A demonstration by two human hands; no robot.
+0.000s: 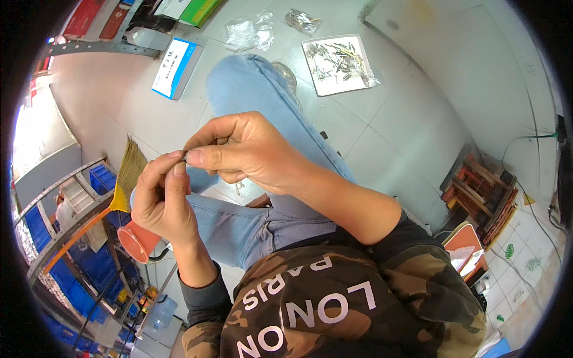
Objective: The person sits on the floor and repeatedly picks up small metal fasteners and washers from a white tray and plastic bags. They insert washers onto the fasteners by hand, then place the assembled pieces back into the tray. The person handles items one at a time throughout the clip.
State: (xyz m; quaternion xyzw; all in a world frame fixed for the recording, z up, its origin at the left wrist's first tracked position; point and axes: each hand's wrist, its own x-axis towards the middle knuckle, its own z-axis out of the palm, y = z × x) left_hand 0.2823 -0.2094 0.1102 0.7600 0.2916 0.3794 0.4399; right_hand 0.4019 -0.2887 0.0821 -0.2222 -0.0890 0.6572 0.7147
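Observation:
My left hand [166, 203] and my right hand [253, 152] meet in front of my bent knees, in the left half of the view. Thumb and forefinger of each hand are pinched together at a small dark piece [184, 157]. Fingertips cover most of it, so its kind cannot be made out. Beyond my knee, a white shallow tray [328, 88] lies on the floor, holding several small metal pins or rods [343, 58] scattered about.
Clear plastic bags [250, 33] and a small bag of parts [302, 22] lie on the tiled floor near a blue-and-white box [176, 68]. A broom [129, 170], an orange-red bucket [137, 241] and a metal rack [65, 230] stand left. Stacked wooden pieces [480, 191] stand right.

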